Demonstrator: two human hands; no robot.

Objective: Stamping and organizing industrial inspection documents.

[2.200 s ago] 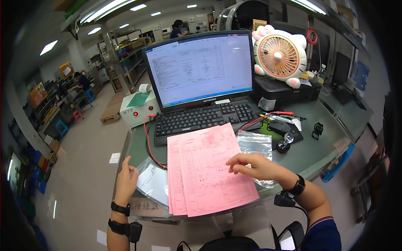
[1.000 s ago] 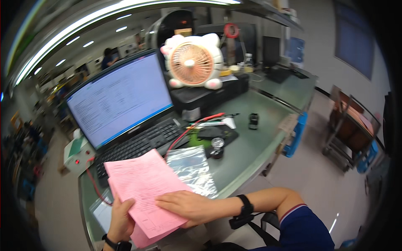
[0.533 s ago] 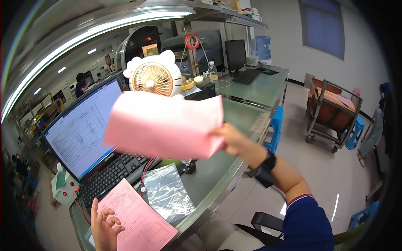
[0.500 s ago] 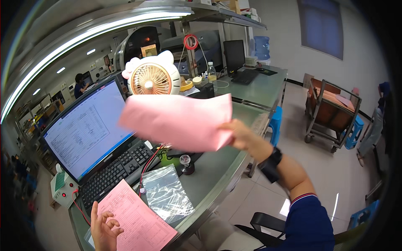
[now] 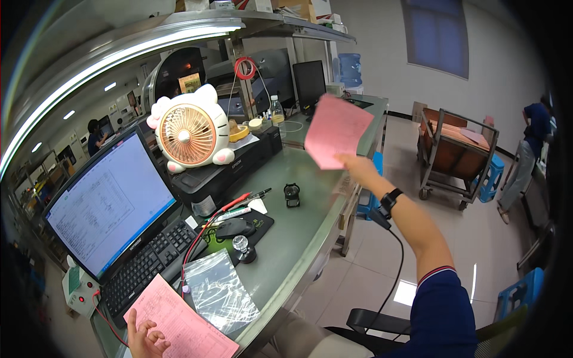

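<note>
right hand (image 5: 360, 170) is up right of center in the frame, fingers pinching the raised pink paper (image 5: 337, 132) by its lower edge. paper is tilted, clear of the bench (image 5: 292, 250); one sheet or several, can't tell.

left hand (image 5: 145, 340) is at the lower left, fingers spread and loosely curled, gripping nothing. it's over the left part of the pink form (image 5: 188, 328), which lies on the bench at lower left with its printed side up. can't tell if the fingertips touch it.

around the form: keyboard (image 5: 146, 259) just up-left, clear plastic bag (image 5: 219, 292) just to its right, red wire (image 5: 192, 250) running between keyboard and bag. monitor (image 5: 113, 200) behind the keyboard, lit, showing a document. white box (image 5: 82, 293) with red buttons at the far lower left.

near frame center, left of middle: mouse (image 5: 234, 228) on a dark pad, stamp (image 5: 243, 250) with a clear round knob just below it. small black stand (image 5: 292, 195) sits alone right of those. cartoon-shaped fan (image 5: 190, 128) stands on the black printer (image 5: 239, 164), upper left of center.

right side of frame: metal cart (image 5: 453, 158) carrying pinkish sheets, blue stool (image 5: 491, 178) beside it, another person (image 5: 528, 155) standing near the right edge.
</note>
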